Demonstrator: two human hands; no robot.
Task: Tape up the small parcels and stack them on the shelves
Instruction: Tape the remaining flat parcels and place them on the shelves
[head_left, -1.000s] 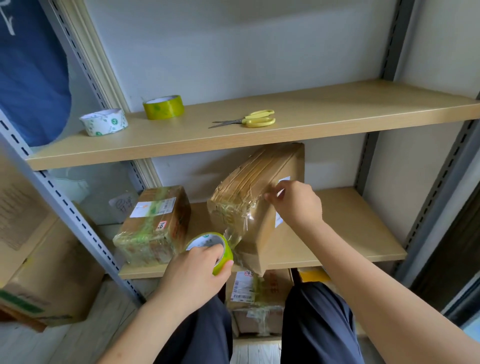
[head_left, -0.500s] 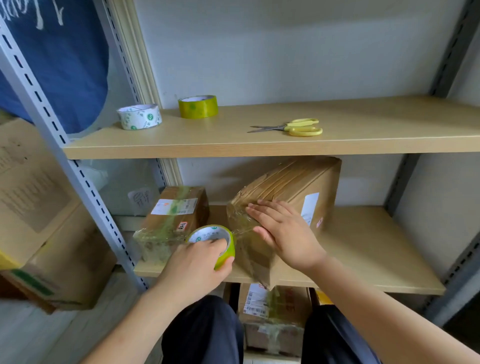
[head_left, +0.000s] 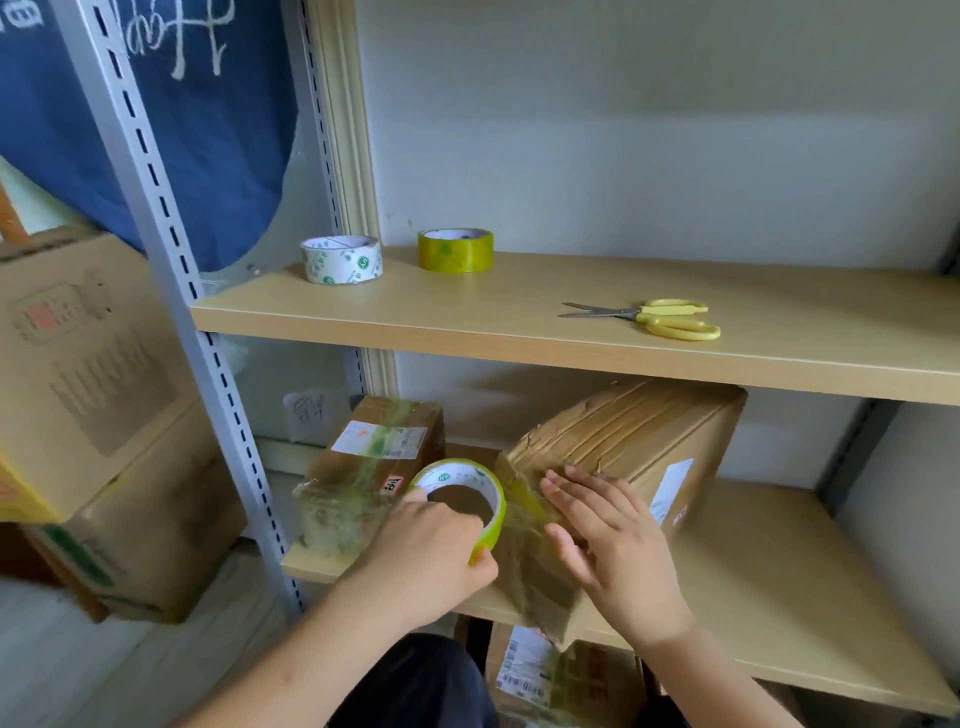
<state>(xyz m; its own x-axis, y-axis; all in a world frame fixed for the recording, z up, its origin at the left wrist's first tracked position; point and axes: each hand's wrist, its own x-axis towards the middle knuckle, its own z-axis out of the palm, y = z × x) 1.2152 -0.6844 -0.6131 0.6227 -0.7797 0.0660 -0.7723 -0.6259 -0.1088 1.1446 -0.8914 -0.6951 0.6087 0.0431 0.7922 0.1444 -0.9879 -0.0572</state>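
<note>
Taping a tilted parcel (head_left: 639, 447) on the lower shelf (head_left: 769, 613), propped on one edge against the upper shelf (head_left: 519, 332). Left hand (head_left: 426, 556) gripping the green tape roll (head_left: 465, 496), short strip stretched to the box corner; right hand (head_left: 613, 540) flat, fingers straight, pressing film down. Likely to wrinkle or fold onto itself if tension slackens. Could tip off its edge under a sideways pull. Scissors (head_left: 660, 317) lying well apart, above.
</note>
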